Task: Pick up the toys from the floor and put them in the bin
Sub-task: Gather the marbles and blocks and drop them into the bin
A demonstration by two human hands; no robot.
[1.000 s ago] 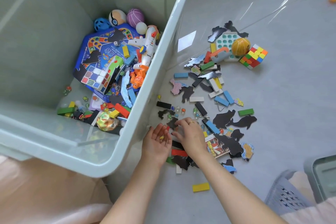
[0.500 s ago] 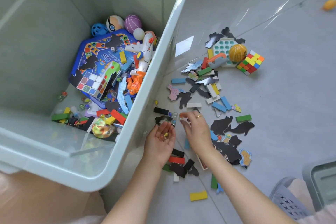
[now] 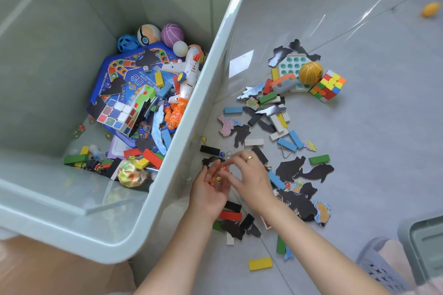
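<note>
Nearest the viewer, a yellow block [image 3: 260, 263] lies flat on the grey floor [image 3: 374, 127], just beyond the two forearms. Above it sit a red block [image 3: 230, 216], a green block [image 3: 281, 245] and several black puzzle pieces [image 3: 233, 227].

The left hand [image 3: 209, 189] is held palm up, fingers relaxed and slightly cupped, carrying a few small marbles [image 3: 215, 179] (orange and yellow ones are discernible). The right hand [image 3: 251, 181], wearing a gold ring [image 3: 249, 158], lies palm down just beside it, its fingertips reaching over the left hand's fingers; whether they pinch a marble cannot be told.

Beyond the hands, the scattered toys stay on the floor: a black block [image 3: 210, 150] near the bin wall, blue blocks [image 3: 291, 141], a green block [image 3: 319, 159] beside large black animal-shaped pieces [image 3: 304, 170], and a pink puzzle piece [image 3: 226, 124]. Farther out stand a white-and-teal pop board [image 3: 291, 67], an orange ball [image 3: 311, 72] resting against it, and a colour cube [image 3: 328, 85] just beside the ball. A small orange object [image 3: 430, 9] lies well apart, at the far right.

The pale green bin [image 3: 153, 211] fills the left side. Inside it lie a blue game board [image 3: 129, 74], a white toy plane [image 3: 189, 72], a second cube [image 3: 117, 116], loose blocks, marbles and four balls [image 3: 159, 35] at the far corner.
</note>
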